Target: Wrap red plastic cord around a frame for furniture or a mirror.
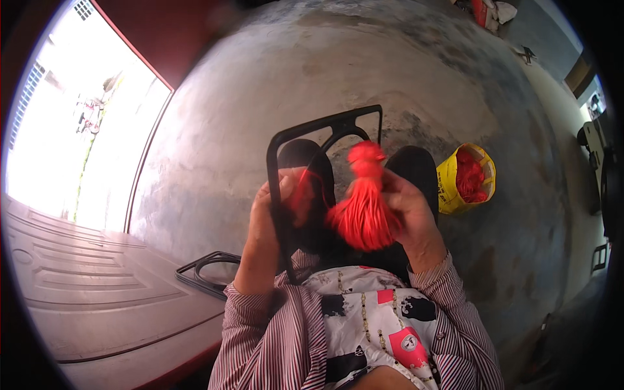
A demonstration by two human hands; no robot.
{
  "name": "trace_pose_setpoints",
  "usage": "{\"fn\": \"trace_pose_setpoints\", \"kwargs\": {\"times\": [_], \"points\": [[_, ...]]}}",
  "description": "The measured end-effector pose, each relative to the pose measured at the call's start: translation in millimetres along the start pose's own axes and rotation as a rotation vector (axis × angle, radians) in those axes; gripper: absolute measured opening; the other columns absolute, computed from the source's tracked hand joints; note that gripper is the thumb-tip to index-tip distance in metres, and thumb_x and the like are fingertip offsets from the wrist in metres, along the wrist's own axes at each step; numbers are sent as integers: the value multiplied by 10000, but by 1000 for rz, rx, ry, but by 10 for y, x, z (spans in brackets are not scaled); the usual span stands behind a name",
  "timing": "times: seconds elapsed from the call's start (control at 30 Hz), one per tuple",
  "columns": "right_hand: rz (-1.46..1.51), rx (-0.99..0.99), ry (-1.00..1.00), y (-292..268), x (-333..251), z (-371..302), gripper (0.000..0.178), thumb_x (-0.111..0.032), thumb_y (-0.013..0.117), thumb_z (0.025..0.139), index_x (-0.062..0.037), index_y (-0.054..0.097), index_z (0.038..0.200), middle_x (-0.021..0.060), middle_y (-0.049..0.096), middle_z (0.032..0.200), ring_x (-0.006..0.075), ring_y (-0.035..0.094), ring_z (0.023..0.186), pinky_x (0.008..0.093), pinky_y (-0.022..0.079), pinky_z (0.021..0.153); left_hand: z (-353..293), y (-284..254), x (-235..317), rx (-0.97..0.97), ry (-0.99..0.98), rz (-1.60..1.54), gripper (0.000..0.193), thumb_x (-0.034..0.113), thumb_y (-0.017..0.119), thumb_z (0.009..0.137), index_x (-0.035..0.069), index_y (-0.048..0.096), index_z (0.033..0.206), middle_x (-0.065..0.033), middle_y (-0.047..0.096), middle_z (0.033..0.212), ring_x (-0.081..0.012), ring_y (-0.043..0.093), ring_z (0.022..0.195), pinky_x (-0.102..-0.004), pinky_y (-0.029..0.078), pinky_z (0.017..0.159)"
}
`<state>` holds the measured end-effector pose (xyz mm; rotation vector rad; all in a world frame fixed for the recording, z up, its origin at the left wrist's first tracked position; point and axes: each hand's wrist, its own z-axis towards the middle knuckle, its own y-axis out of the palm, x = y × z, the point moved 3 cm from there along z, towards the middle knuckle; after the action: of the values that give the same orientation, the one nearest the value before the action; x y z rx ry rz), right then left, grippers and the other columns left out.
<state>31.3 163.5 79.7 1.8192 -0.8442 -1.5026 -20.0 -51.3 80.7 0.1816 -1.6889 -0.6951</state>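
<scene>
In front of my lap, my right hand (409, 207) is closed round a thick bundle of red cord (367, 208), gathered at the top and fanned out below like a tassel. My left hand (283, 195), partly blurred, pinches a loose red strand (304, 185). Its fingertips are hard to make out. An angular black frame (275, 162) with a curved inner bar stands upright over my legs, one side crossing in front of my left hand.
A yellow bag (450, 188) filled with red cord stands on the grey floor to the right of my knee. At my left lie another black frame (211, 270) and a pale panelled door (91, 273). A bright doorway (78, 123) opens at the far left.
</scene>
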Motion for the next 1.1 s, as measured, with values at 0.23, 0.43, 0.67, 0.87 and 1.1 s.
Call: {"fn": "trace_pose_setpoints", "kwargs": {"times": [0.23,0.43,0.67,0.87,1.1], "points": [[-705,-74,-252,330,73,251,314,-118,654,939,12,560,1208,96,686,1005,92,632,939,234,494,833,-74,369,-143,-16,-152,18,316,332,527,983,39,637,1027,-27,619,813,-101,558,590,-222,421,485],[102,-271,31,-270,374,375,333,-261,559,990,-8,604,1202,113,634,1173,178,604,1087,339,484,955,-77,74,-405,69,-136,-125,348,242,581,962,-39,593,1167,-89,673,1011,-170,669,833,-277,556,709],[152,-489,49,121,268,284,463,-356,614,956,-29,566,1280,196,616,1265,289,586,1199,422,447,1052,-196,597,-244,-41,-334,-394,404,362,487,998,11,545,1189,-141,624,1072,-234,640,960,-340,522,848],[-79,-117,-211,-657,273,417,384,-255,592,949,40,600,1196,175,660,1191,287,620,1136,414,455,1019,-202,330,-122,-284,-50,-89,603,523,393,985,-27,575,1152,-151,590,798,-150,458,473,-253,335,399],[84,-415,-336,-203,-203,-44,478,-409,731,811,-37,526,1031,173,670,951,313,654,908,461,466,952,-122,140,51,-93,-48,51,397,295,611,939,8,525,1201,-114,568,771,-125,469,456,-236,327,375]]}}
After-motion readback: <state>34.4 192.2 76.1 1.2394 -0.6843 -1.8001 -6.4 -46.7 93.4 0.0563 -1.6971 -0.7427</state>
